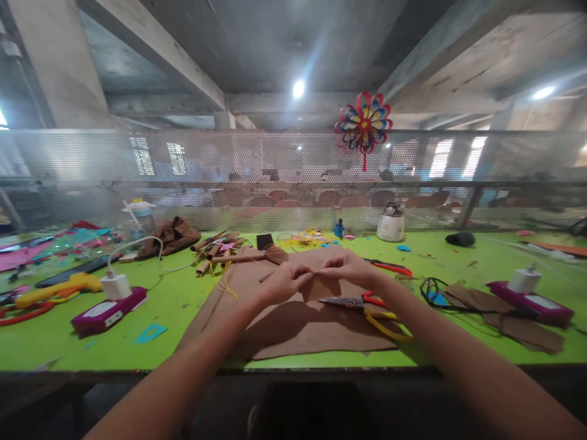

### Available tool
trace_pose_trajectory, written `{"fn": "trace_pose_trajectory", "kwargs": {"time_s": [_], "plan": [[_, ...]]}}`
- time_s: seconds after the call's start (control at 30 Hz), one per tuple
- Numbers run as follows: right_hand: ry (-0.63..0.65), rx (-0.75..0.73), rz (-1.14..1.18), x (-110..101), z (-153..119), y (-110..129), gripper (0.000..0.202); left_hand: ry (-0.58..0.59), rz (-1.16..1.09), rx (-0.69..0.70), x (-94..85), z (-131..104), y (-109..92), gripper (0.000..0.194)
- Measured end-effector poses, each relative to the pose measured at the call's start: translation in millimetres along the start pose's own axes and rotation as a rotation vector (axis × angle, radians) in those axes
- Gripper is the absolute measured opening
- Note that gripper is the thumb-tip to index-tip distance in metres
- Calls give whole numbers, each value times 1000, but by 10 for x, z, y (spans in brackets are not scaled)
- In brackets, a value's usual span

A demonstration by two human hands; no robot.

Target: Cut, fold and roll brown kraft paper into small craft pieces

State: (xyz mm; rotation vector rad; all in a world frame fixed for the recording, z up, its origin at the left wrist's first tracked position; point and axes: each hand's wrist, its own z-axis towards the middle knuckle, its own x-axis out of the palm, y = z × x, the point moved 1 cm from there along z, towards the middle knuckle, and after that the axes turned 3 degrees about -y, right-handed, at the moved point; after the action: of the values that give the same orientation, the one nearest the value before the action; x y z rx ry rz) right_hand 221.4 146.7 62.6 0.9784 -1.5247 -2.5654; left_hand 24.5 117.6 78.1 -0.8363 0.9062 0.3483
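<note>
A small piece of brown paper (321, 290) is held up by its top edge over the near middle of a large brown sheet (279, 333); whether its lower edge touches the sheet is hard to tell. The left hand (288, 282) and right hand (345, 269) each pinch it between thumb and fingertips, close together. It should be very light and fairly stiff for paper, with a dry, grippy surface, yet likely to crease or tear under a hard tug. A fingertip pinch near the edge, on both sides, looks the best hold; squeezing across the middle would probably buckle it.

Scissors (346, 301) lie on the sheet just beside the right hand, blades pointing left. Farther out, brown paper rolls (220, 253) lie piled beyond the left hand on the green worktop (167, 299).
</note>
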Motion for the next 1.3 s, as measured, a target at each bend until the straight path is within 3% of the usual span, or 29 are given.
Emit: {"fn": "trace_pose_trajectory", "kwargs": {"time_s": [0.17, 0.3, 0.5, 0.73, 1.03, 1.3], "plan": [[-113, -54, -65, 100, 15, -127, 30, 28, -176, -60, 85, 52, 142, 31], [-183, -106, -104, 191, -47, -182, 28, -30, -280, -63, 212, 49, 275, 30], [-132, -40, -9, 205, -104, -126, 24, -98, -237, -77, 264, -69, 258, 27], [-150, -53, -62, 220, -143, -111, 23, -153, -164, -29, 268, -132, 145, 26], [-151, -46, -98, 173, -133, -158, 28, -36, -313, -67, 278, -114, 251, 26], [-113, -74, -130, 173, -132, -218, 24, -59, -315, -149, 325, -176, 254, 21]]}}
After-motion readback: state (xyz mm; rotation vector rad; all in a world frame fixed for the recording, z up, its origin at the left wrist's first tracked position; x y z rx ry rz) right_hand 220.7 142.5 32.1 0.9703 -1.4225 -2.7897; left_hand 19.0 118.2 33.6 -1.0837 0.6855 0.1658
